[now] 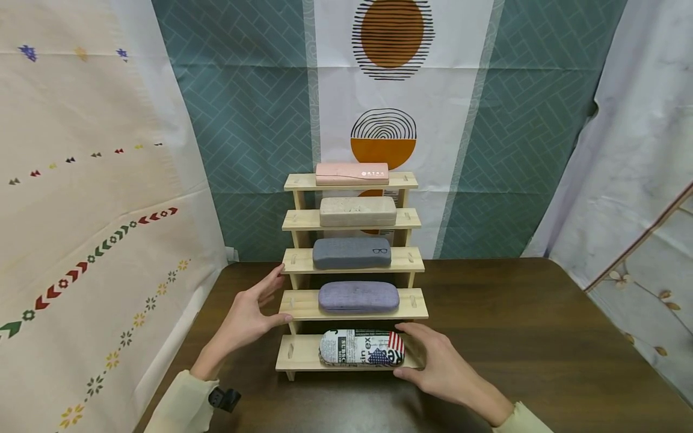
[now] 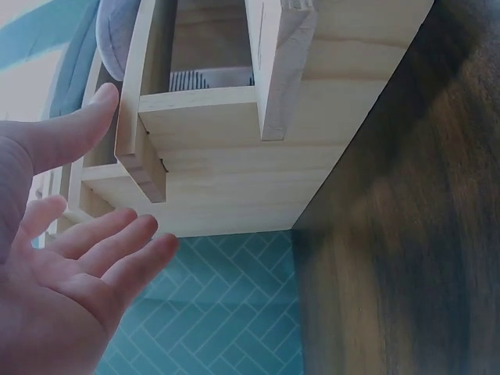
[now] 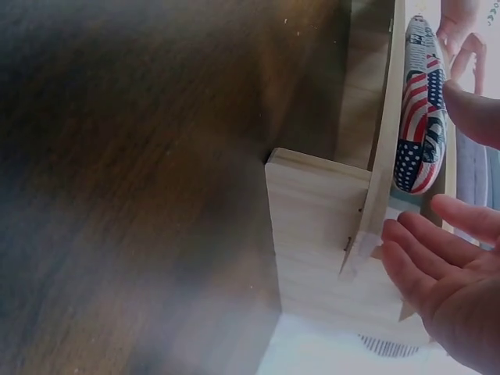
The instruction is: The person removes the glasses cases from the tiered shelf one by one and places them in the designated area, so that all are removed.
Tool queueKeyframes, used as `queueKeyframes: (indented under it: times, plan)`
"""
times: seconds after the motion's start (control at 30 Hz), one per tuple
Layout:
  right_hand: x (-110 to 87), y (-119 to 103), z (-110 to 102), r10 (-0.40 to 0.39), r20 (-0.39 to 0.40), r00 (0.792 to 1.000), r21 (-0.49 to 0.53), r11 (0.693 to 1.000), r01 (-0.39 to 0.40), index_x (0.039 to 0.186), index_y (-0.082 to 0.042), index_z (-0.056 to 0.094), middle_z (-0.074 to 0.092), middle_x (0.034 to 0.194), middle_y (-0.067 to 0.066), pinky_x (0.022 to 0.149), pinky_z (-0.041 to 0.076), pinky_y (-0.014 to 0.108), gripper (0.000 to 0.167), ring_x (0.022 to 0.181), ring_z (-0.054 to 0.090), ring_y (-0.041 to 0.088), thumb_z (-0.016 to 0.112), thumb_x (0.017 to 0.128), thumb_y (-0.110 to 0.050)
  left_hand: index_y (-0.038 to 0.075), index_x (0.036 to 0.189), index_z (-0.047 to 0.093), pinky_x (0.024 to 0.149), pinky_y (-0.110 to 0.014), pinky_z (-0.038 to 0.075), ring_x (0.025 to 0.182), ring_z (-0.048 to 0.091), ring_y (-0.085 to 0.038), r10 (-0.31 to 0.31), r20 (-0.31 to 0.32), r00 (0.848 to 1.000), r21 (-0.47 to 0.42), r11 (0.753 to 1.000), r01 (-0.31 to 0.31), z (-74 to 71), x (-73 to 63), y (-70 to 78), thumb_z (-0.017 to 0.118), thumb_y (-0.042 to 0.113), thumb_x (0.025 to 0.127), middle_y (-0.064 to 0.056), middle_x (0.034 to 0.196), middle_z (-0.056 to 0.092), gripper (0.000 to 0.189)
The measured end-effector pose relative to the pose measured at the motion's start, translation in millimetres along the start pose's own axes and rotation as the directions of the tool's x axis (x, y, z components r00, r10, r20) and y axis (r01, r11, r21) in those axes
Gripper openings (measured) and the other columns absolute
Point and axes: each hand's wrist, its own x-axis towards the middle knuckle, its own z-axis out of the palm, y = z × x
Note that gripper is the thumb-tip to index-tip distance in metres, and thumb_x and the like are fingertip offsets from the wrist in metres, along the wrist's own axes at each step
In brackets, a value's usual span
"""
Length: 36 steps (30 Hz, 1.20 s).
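Observation:
A stepped wooden rack (image 1: 292,355) holds one glasses case per shelf. On the lowest shelf lies a newsprint-and-flag patterned glasses case (image 1: 360,347); the right wrist view shows its flag-printed end (image 3: 422,117). My right hand (image 1: 440,364) is beside that end, thumb and fingers spread apart, not gripping it. At the rack's left side my left hand (image 1: 246,316) has its thumb by the second-lowest shelf and its fingers near the shelf above. The left wrist view shows this hand (image 2: 70,258) with straight, spread fingers and nothing held. Whether either hand touches the wood, I cannot tell.
Higher up are a purple case (image 1: 358,297), a blue-grey case (image 1: 352,253), a beige case (image 1: 358,211) and a pink case (image 1: 352,174) on top. The rack stands on a dark wooden table (image 1: 498,319), with a patterned curtain (image 1: 243,120) behind.

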Motion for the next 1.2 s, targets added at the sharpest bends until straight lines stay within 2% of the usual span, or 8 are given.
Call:
queueKeyframes:
  times: [0.33, 0.6, 0.83, 1.2]
  plan:
    - [4.6, 1, 6, -0.013, 0.014, 1.000, 0.026, 1.000, 0.012, 0.137, -0.005, 0.066, 0.067, 0.135, 0.000, 0.106, 0.053, 0.048, 0.073, 0.124, 0.063, 0.020, 0.099, 0.073, -0.021, 0.018, 0.166, 0.037, 0.103, -0.054, 0.054, 0.129, 0.061, -0.042, -0.008, 0.004, 1.000, -0.024, 1.000, 0.008, 1.5, 0.1, -6.2, 0.094, 0.003, 0.079, -0.027, 0.145, 0.059, 0.106]
    - [7.6, 0, 11, -0.028, 0.008, 1.000, 0.039, 0.999, 0.028, 0.137, -0.006, 0.066, 0.068, 0.135, 0.004, 0.105, 0.053, 0.050, 0.071, 0.124, 0.064, 0.024, 0.098, 0.076, -0.023, 0.021, 0.166, 0.037, 0.103, -0.052, 0.055, 0.126, 0.064, -0.040, -0.013, 0.002, 1.000, -0.038, 0.999, 0.013, 1.8, -1.0, -8.5, 0.094, 0.005, 0.080, -0.021, 0.140, 0.064, 0.105]
    - [11.4, 0, 15, -0.006, 0.033, 0.999, 0.052, 0.999, 0.004, 0.138, -0.008, 0.066, 0.068, 0.136, 0.003, 0.106, 0.053, 0.047, 0.071, 0.123, 0.064, 0.023, 0.098, 0.076, -0.023, 0.022, 0.166, 0.037, 0.103, -0.051, 0.054, 0.126, 0.065, -0.036, -0.016, 0.001, 1.000, -0.042, 0.999, 0.016, 1.6, -1.1, -8.8, 0.094, 0.007, 0.080, -0.017, 0.137, 0.067, 0.104]
    - [13.9, 0, 16, 0.018, 0.054, 0.998, 0.062, 0.998, -0.021, 0.137, -0.008, 0.068, 0.068, 0.134, 0.002, 0.104, 0.054, 0.046, 0.067, 0.121, 0.063, 0.022, 0.096, 0.078, -0.021, 0.023, 0.166, 0.037, 0.102, -0.052, 0.055, 0.125, 0.066, -0.036, -0.029, 0.013, 1.000, -0.054, 0.998, 0.030, 1.5, -1.1, -9.1, 0.094, 0.007, 0.080, -0.021, 0.136, 0.067, 0.105]
